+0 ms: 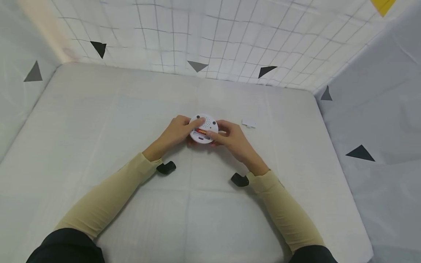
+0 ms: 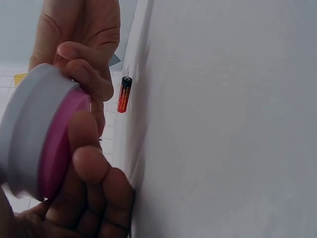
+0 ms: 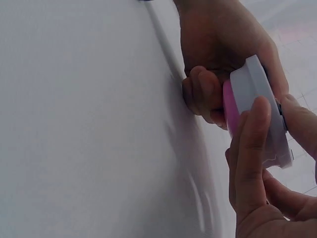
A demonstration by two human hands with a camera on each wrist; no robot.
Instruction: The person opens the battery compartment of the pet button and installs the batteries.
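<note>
A round device with a white back, small holes and an uncovered battery slot is held between both hands. Its other face is pink, as the left wrist view shows. A red-and-black battery lies in the slot. My left hand grips the left side, thumb across the back. My right hand holds the right side, its thumb at the battery slot. Another red-and-black battery appears beside the right hand in the left wrist view; whether it touches the hand I cannot tell.
A small white cover lies on the white-covered table, right of the right hand. Grid-patterned sheeting rises at the back, with grey sheeting at the right. Black wrist pieces stick out from both sleeves.
</note>
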